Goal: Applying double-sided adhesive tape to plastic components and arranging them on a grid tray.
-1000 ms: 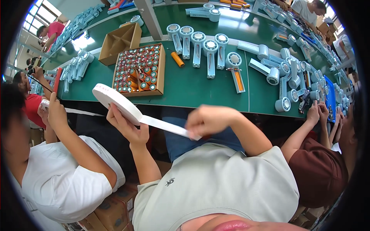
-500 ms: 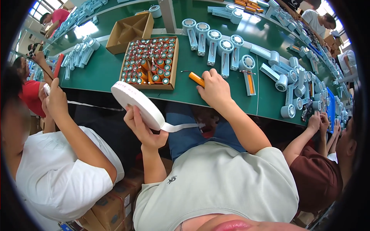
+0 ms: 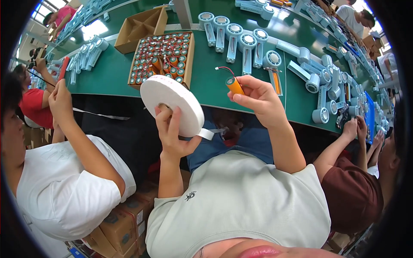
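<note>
A large roll of white tape is held up by my left hand, with fingers at its core. A loose strip of the tape hangs off the roll near my thumb. Between the thumb and fingers of my right hand is an orange cylindrical battery, raised off the table and tilted. A thin red wire with a small white connector sticks out from its top. The roll and the battery are apart.
An open cardboard box full of orange batteries stands ahead on the green table, an emptier carton behind it. Light-blue handheld fans lie in rows. Co-workers sit close on both sides; the left one holds a red object.
My right hand has lifted the battery off the table toward me, and its wire now points up. My left hand has moved the tape roll up and to the right.
</note>
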The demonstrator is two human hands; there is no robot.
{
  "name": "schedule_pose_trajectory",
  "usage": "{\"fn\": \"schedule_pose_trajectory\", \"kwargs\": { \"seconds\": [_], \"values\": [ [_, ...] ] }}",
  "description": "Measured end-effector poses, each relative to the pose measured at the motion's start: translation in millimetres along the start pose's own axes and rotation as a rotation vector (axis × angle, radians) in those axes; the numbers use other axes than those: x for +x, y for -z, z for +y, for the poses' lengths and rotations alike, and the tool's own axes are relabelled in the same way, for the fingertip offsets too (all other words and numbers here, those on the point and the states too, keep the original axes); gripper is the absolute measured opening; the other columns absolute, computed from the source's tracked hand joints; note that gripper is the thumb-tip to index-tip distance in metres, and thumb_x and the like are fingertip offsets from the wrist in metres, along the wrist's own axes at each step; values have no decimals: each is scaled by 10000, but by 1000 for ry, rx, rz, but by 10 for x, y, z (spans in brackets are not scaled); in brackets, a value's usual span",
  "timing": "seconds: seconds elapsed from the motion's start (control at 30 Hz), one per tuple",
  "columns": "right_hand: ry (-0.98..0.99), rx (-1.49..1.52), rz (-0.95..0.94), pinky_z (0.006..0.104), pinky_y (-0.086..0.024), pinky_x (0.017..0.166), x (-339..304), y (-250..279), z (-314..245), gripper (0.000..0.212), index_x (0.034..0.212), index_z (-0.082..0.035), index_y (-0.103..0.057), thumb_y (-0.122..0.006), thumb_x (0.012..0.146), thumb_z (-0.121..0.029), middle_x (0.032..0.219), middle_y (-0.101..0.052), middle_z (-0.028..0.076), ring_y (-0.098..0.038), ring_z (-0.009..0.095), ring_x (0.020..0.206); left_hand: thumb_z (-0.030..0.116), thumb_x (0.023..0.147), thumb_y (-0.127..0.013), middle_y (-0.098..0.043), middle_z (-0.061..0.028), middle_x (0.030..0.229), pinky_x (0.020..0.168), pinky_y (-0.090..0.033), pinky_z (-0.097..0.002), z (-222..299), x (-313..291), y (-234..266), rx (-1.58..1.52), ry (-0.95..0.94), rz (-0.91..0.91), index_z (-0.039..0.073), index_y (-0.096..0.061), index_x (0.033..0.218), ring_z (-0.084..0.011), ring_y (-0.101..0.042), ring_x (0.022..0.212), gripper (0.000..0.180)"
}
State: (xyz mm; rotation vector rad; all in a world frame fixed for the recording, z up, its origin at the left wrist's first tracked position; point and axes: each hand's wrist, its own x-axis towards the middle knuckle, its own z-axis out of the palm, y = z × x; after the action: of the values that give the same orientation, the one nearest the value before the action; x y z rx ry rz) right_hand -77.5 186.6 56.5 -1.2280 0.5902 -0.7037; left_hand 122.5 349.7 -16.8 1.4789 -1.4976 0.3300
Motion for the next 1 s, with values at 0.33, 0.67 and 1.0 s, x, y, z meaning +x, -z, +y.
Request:
{"fn": "schedule_pose_trajectory", "kwargs": {
  "seconds": [0.33,0.67,1.0],
  "values": [
    [136,-127,-24,236,-577,769,-304,42,-222,370,1096,38,-716,-840,747,40,965,-698,88,-647,141,781,150,594,-841,-520,-124,1118,1196,-267,-567,202,140,-187,-2,-109,-120,49,-654,1299,-301,-530,1065,736],
    [46,-359,27,240,-584,744,-261,49,-276,324,1016,31,-693,-861,739,27,975,-689,110,-635,136,741,150,623,-863,-491,-122,1061,1174,-273,-589,329,273,-315,80,-175,-186,50,-666,1300,-293,-501,1019,712],
    [370,264,387,269,-580,822,-317,-78,270,358,1136,-11,-559,-786,859,7,1026,-652,99,-649,158,926,192,688,-875,-453,-129,1044,1108,-304,-561,692,394,-826,40,79,-3,-16,-636,1327,-296,-460,958,714]
  ]
}}
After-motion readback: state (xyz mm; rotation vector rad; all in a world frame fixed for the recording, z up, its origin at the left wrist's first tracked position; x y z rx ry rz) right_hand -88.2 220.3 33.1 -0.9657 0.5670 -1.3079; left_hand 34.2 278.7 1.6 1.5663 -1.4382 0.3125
